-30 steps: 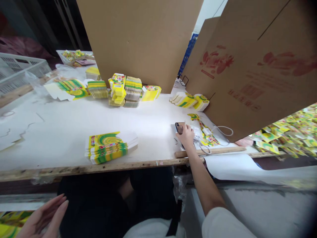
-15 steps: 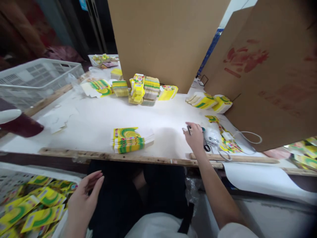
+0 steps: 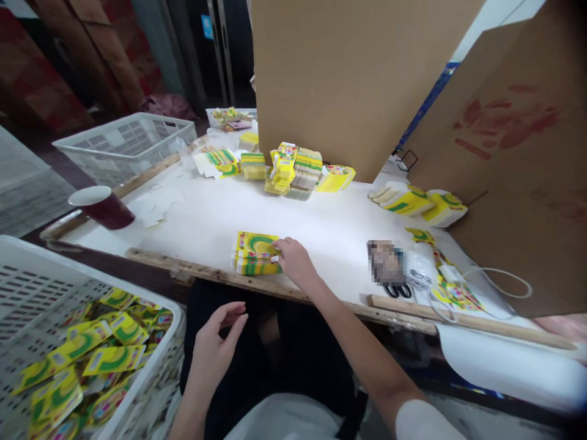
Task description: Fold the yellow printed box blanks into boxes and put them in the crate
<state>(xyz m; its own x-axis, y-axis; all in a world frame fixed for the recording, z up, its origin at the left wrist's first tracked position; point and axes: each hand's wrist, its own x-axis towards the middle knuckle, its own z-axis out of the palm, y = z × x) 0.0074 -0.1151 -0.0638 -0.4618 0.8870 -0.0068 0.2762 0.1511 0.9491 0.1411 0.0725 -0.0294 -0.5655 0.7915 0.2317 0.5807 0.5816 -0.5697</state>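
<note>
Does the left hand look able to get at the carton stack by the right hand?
Probably yes: the left hand looks empty, and the left side of the carton stack is uncovered; the right hand covers its right end. The wooden edge lies between.

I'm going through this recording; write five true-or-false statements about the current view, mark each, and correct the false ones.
1. The right hand is at the near carton stack by the table edge. True.
2. The left hand is gripping the maroon cup. False: nothing shows in the left hand, and the maroon cup is on the table, apart from both hands.
3. The white basket at lower left holds yellow-and-green packs. True.
4. The wooden rod lies along the table's far side. False: the wooden rod lies at the near edge, toward the right.
5. A large cardboard panel stands behind the row of carton stacks. True.
</note>
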